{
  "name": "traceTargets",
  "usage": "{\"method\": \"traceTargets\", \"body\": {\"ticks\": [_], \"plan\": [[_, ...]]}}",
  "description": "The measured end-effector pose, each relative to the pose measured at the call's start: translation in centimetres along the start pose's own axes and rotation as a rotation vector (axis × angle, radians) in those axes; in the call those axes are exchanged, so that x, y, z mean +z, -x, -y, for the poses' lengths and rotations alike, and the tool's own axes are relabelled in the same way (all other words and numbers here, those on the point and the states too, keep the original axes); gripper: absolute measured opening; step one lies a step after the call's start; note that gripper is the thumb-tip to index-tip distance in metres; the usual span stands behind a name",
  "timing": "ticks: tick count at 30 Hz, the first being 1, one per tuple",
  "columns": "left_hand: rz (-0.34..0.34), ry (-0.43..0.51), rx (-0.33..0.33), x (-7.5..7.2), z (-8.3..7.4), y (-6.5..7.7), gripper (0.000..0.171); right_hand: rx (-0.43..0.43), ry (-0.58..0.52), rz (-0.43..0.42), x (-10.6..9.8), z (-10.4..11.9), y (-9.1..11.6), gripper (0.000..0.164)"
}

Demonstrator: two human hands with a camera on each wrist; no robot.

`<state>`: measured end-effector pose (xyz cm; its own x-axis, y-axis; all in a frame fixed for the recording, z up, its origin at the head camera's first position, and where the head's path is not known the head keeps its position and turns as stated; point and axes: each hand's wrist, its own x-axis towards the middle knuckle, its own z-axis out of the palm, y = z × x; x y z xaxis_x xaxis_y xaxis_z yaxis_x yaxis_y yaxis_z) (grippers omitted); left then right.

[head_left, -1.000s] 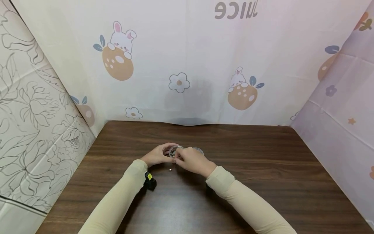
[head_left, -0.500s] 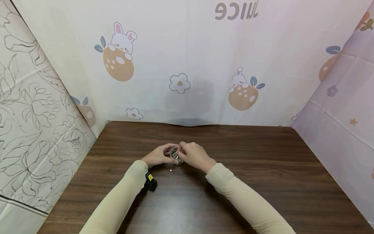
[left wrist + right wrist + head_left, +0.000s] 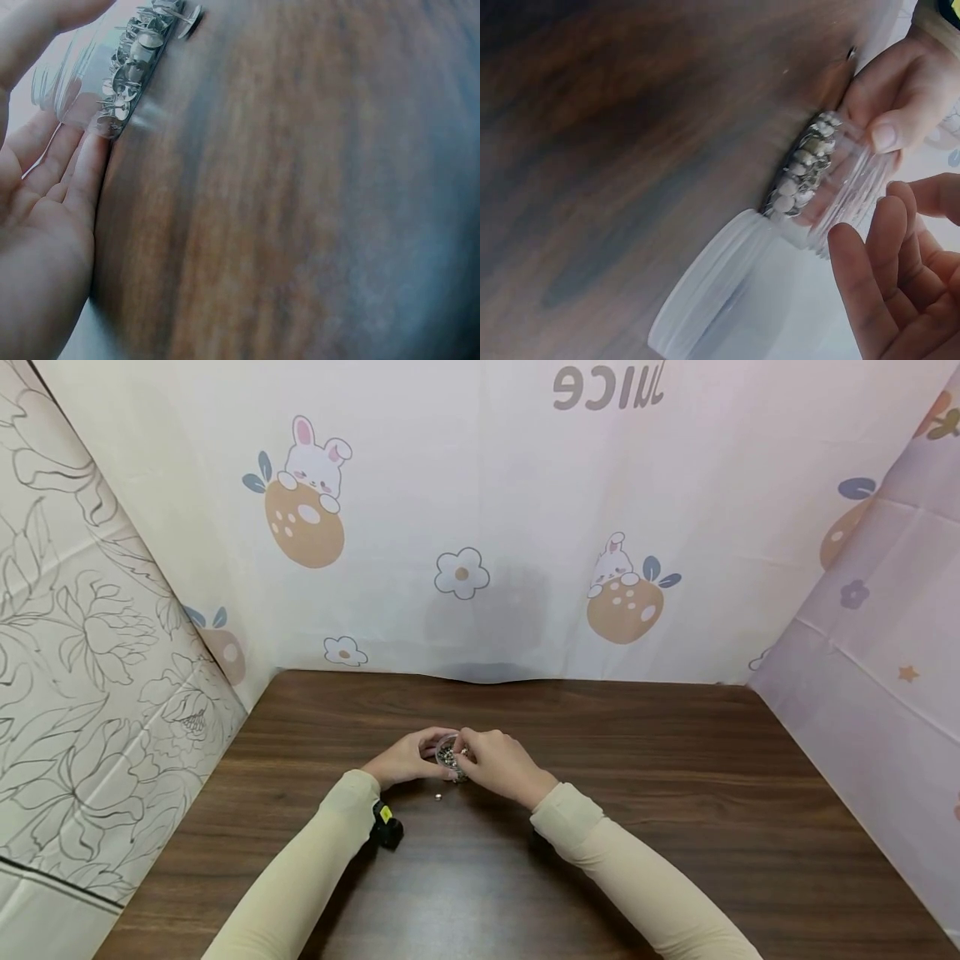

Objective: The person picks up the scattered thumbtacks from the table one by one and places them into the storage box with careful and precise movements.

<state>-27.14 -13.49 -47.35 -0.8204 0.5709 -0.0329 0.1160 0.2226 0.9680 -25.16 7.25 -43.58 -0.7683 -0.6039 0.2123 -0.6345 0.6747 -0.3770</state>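
In the head view, my left hand (image 3: 408, 758) holds a small clear plastic jar (image 3: 444, 766) standing on the brown table, fingers and thumb around its side. Silvery thumbtacks (image 3: 135, 64) lie heaped at the jar's bottom in the left wrist view. My right hand (image 3: 498, 764) is over the jar's open mouth, thumb and fingertips close together right at the rim. Whether a tack sits between those fingertips I cannot tell. One loose thumbtack (image 3: 438, 797) lies on the table in front of the jar.
A translucent round lid-like piece (image 3: 712, 292) lies on the table beside the jar in the right wrist view; my right hand hides it in the head view. Printed curtains (image 3: 480, 527) hang behind the wooden table (image 3: 637, 735) and at both sides.
My right hand has risen from inside the jar to its rim, uncovering more tacks, then dipped slightly. The left hand keeps hold of the jar in the same place.
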Motion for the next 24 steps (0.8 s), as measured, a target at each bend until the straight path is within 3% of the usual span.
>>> {"method": "traceTargets", "body": {"ticks": [8,14,24], "plan": [[0.022,-0.025,0.0,-0.2,-0.2,0.1,0.071,-0.099,-0.02,0.083,0.3,1.1,0.6,0.009],[0.018,-0.028,0.002,-0.3,-0.1,-0.1,0.071,-0.101,0.033,0.187,0.9,1.8,0.7,0.007],[0.032,-0.004,-0.009,-0.4,0.0,-0.1,0.071,-0.14,0.125,0.231,1.7,2.5,0.6,0.011]]}}
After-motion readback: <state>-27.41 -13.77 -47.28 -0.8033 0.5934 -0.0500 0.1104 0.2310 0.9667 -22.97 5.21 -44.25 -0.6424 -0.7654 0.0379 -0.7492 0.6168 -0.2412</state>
